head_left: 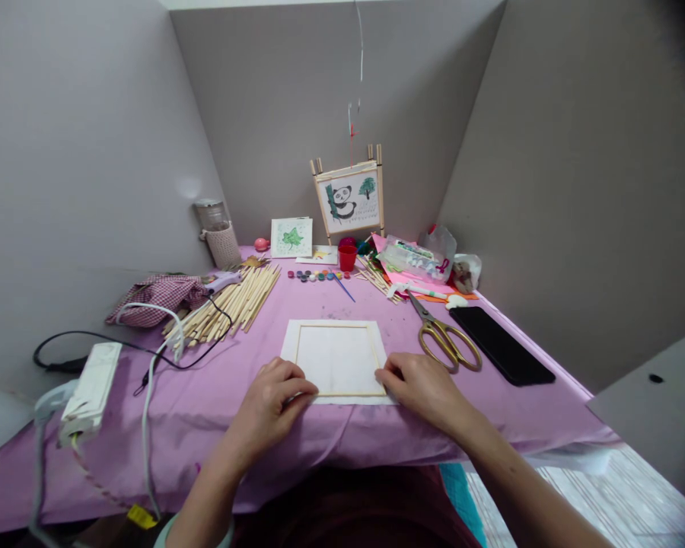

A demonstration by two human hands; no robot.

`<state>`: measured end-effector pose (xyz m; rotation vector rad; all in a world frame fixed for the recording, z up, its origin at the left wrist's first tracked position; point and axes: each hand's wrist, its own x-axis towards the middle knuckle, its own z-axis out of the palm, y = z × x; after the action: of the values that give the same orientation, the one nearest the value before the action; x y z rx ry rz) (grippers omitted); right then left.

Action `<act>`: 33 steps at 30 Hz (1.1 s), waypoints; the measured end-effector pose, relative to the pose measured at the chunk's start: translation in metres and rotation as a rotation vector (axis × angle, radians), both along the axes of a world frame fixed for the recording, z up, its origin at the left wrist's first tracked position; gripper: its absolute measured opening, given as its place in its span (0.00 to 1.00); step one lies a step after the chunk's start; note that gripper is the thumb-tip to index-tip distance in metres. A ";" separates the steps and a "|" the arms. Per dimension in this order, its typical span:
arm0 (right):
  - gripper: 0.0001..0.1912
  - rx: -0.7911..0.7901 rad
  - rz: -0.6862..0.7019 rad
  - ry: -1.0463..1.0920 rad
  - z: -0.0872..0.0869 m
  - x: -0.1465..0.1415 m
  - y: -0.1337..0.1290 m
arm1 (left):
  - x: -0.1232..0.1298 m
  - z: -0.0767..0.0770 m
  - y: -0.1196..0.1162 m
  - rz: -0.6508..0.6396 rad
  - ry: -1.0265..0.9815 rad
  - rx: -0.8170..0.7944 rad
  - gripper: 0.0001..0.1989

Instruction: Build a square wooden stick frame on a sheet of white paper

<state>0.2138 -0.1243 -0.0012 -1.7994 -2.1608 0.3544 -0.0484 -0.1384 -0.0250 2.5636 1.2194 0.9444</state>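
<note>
A sheet of white paper (335, 361) lies flat near the front edge of the table, with a square frame of thin wooden sticks (334, 326) on top of it. At the frame's lower left corner, my left hand (275, 397) is closed, thumb and forefinger pinched on the stick. My right hand (421, 385) is closed at the lower right side, fingers curled and the fingertips on the frame's right stick. Both hands cover parts of the paper's lower corners. Gold-handled scissors (446, 340) lie just beyond my right hand, blades pointing away.
A black phone (501, 345) lies at the right. Wooden sticks (234, 304), a power strip (91, 388) and cables are at the left. Behind are paint pots (318, 276), a brush (343, 288), a red cup (347, 257), a tumbler (220, 236) and a hanging panda picture (351, 199).
</note>
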 end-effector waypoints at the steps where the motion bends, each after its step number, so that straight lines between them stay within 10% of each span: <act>1: 0.12 0.000 0.005 0.001 0.000 0.000 0.000 | 0.000 0.000 -0.001 -0.001 0.001 -0.004 0.08; 8: 0.13 -0.007 0.008 0.009 0.008 0.005 0.008 | -0.002 0.027 0.001 0.043 -0.115 -0.006 0.08; 14: 0.13 0.045 -0.060 -0.057 0.008 -0.001 0.030 | 0.028 0.062 0.057 0.073 0.070 -0.027 0.08; 21: 0.15 0.051 -0.126 -0.170 0.003 -0.013 0.030 | 0.058 0.042 0.123 0.130 0.332 -0.148 0.11; 33: 0.14 0.050 -0.125 -0.183 -0.001 -0.015 0.031 | 0.057 0.026 0.129 0.212 0.304 -0.208 0.11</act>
<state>0.1984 -0.0935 -0.0025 -1.9965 -2.1389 0.1097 0.0090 -0.0097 0.0013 2.5082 1.6008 0.4366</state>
